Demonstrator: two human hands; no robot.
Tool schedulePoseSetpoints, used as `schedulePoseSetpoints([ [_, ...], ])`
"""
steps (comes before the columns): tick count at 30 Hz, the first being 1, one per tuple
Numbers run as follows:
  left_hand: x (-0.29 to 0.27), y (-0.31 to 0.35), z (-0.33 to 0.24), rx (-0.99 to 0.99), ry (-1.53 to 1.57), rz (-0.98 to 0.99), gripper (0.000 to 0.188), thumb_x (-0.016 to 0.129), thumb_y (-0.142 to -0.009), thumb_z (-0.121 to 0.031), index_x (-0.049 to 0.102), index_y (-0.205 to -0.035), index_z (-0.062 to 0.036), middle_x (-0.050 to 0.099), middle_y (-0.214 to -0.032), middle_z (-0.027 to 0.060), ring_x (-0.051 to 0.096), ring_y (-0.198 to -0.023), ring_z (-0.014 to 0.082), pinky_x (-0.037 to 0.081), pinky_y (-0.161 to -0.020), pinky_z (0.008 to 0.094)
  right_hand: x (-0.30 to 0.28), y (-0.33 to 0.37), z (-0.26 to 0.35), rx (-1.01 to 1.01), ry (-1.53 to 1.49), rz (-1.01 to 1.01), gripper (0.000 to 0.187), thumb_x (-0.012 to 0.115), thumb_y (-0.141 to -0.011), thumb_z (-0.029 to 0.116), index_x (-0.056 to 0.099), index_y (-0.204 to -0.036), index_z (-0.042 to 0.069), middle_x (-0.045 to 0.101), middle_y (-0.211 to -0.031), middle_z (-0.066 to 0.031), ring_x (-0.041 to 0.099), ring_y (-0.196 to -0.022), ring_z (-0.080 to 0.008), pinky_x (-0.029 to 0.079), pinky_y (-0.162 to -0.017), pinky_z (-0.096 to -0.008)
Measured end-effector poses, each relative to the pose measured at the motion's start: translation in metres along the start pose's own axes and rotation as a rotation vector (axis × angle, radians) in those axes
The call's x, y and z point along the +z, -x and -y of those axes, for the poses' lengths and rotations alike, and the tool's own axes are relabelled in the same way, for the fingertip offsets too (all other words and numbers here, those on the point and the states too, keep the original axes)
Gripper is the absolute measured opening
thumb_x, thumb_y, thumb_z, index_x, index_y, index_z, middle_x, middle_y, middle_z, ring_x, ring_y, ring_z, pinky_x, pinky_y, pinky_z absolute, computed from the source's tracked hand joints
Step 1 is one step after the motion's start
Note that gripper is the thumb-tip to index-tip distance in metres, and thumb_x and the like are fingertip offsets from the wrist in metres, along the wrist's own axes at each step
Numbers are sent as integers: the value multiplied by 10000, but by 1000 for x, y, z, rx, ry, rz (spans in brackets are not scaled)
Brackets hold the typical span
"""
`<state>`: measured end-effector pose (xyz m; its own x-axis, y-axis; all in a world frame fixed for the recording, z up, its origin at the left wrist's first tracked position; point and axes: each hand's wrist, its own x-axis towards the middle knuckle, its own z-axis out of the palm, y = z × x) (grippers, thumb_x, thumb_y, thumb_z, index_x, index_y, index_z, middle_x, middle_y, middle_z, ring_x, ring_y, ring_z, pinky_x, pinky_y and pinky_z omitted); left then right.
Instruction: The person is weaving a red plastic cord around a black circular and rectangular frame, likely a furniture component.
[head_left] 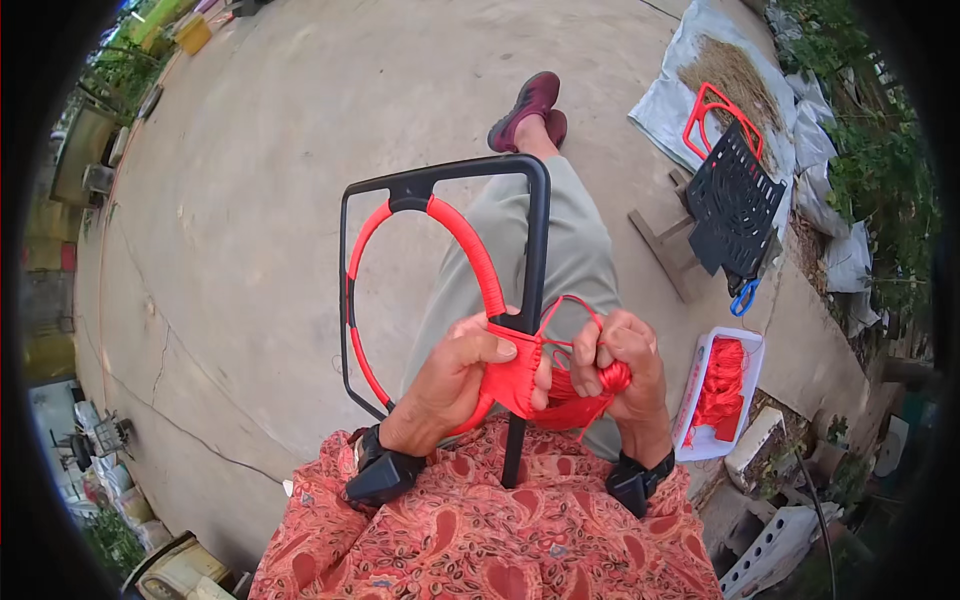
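Observation:
A black rectangular frame (537, 240) with a round inner ring (468, 240) leans upright over my lap. Red cord covers much of the ring in tight wraps, with black joints showing between. My left hand (450, 372) grips the frame's near right side, its thumb pressed on a flat red wrapped band (512, 372) where ring and frame meet. Close by on the right, my right hand (632, 362) is closed round a bundle of red cord (578, 408). A loose loop of cord runs between that hand and the band. The left fingers behind the band are partly hidden.
On the right, a white plastic basket (690, 435) holds red cord. Beyond it, a black slotted panel (735, 195) lies on a wooden stool (665, 250), beside a red frame (690, 128) and a white sheet (655, 100) with dried plant matter. Concrete (250, 200) spreads ahead and left.

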<state>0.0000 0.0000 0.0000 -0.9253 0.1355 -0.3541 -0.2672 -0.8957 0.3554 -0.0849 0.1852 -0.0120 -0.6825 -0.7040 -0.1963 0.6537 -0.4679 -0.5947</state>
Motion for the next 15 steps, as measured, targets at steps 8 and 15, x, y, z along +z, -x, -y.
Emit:
schedulePoseSetpoints([
  [8, 13, 4, -8, -23, -73, -68, 309, 594, -843, -73, 447, -1101, 7, 644, -773, 216, 668, -617, 302, 563, -585, 367, 7, -4, 0, -12, 4, -58, 201, 506, -910, 105, 512, -740, -2, 631, -874, -208, 552, -503, -172, 461, -464, -272],
  [15, 14, 4, -10, -44, -87, -84, 297, 626, -838, -87, 447, -1066, -20, 640, -750, 192, 662, -599, 285, 558, -551, 363, 18, -11, 35, -16, 598, -261, 182, 574, -929, 158, 607, -922, -20, 632, -735, -91, 538, -536, -88, 433, -496, -215],
])
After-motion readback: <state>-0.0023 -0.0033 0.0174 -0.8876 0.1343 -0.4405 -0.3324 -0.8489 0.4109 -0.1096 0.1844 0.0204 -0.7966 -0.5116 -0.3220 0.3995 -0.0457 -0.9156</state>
